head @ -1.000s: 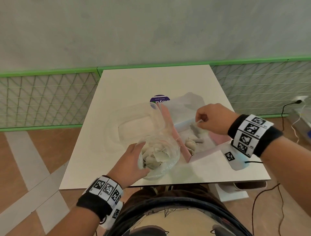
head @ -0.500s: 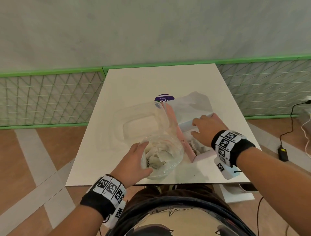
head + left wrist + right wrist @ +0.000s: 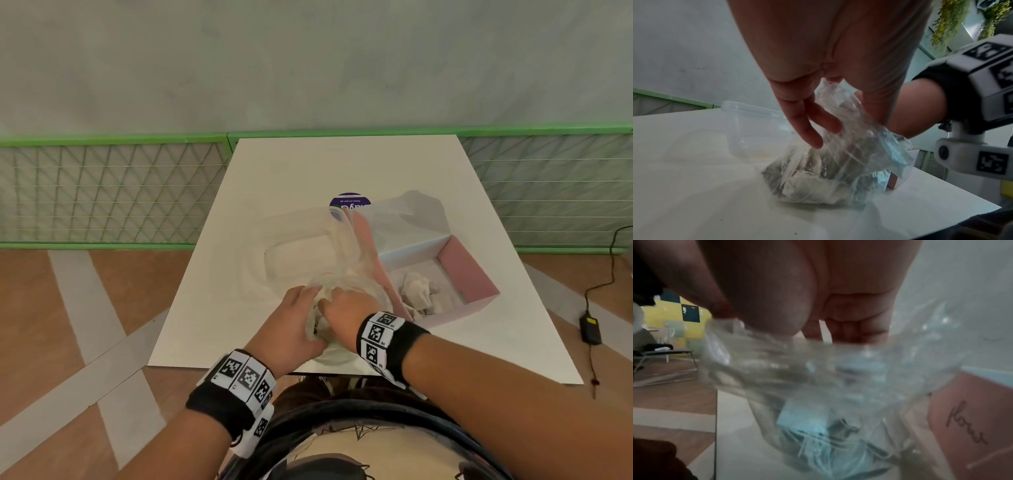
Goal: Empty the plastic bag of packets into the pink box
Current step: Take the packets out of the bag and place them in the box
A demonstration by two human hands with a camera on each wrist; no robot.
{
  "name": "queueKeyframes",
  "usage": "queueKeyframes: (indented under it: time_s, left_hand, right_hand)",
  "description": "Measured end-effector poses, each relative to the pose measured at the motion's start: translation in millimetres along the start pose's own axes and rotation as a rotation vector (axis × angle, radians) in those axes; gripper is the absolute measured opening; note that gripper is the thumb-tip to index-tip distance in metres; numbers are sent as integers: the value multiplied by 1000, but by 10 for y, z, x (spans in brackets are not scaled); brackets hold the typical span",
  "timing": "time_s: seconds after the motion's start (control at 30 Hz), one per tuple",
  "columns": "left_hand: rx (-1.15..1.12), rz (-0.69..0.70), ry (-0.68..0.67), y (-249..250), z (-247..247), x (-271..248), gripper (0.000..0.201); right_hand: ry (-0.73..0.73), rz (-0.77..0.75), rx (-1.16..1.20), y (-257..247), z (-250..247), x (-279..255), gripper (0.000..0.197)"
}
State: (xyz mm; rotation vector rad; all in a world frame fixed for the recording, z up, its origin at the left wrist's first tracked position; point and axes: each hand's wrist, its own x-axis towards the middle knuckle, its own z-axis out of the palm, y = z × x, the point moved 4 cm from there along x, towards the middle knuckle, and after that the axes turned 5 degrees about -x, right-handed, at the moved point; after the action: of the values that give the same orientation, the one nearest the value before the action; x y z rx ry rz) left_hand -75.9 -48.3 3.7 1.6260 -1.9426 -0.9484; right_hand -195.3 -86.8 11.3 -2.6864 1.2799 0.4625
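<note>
The clear plastic bag [image 3: 346,284] of pale packets [image 3: 807,186] stands on the white table [image 3: 342,164] near its front edge, just left of the pink box [image 3: 462,270]. My left hand [image 3: 291,318] holds the bag's rim on its left side, pinching the film [image 3: 830,84]. My right hand [image 3: 346,308] reaches down into the bag's mouth, and crumpled plastic [image 3: 818,378] hides its fingertips. The pink box is open, with several packets [image 3: 418,289] lying in it.
A clear plastic container [image 3: 294,253] stands behind the bag on the left. A purple round lid [image 3: 349,204] lies further back. The box's white flap [image 3: 407,219] stands up behind the box. A cable and adapter [image 3: 590,329] lie on the floor to the right.
My right hand left the pink box, moved left and went into the bag's mouth. My left hand stayed on the bag.
</note>
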Motion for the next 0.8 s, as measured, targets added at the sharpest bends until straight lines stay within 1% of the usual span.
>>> queueKeyframes:
  time_s: [0.13, 0.17, 0.23, 0.3, 0.33, 0.43, 0.5, 0.6, 0.73, 0.8]
  left_hand:
    - [-16, -6, -7, -7, -13, -15, 95]
    - [-18, -9, -7, -17, -18, -14, 96]
    - [-25, -10, -4, -31, -25, -15, 95]
    - [-32, -1, 5, -31, -27, -11, 93]
    - [-34, 5, 11, -31, -29, -10, 93]
    - [-36, 16, 12, -31, -24, -5, 92]
    - [-32, 18, 4, -36, -22, -7, 91]
    - [-8, 0, -10, -72, -7, 2, 95]
    - [34, -30, -14, -90, -2, 25, 97]
    - [46, -35, -14, -82, -7, 29, 97]
  right_hand:
    - [-23, -14, 17, 0, -51, 35, 26]
    - [-10, -26, 37, 13, -88, 28, 25]
    - [17, -51, 102, 43, -183, 1, 28]
    - [80, -69, 183, 80, -296, -35, 28]
    - [114, -66, 230, 111, -336, -45, 29]
    - [147, -12, 357, 232, -423, -89, 34]
    - [181, 14, 465, 315, -506, -126, 33]
    - [223, 14, 592, 401, -641, -177, 28]
    - [253, -2, 624, 483, -811, -254, 26]
    - [294, -2, 659, 520, -895, -312, 24]
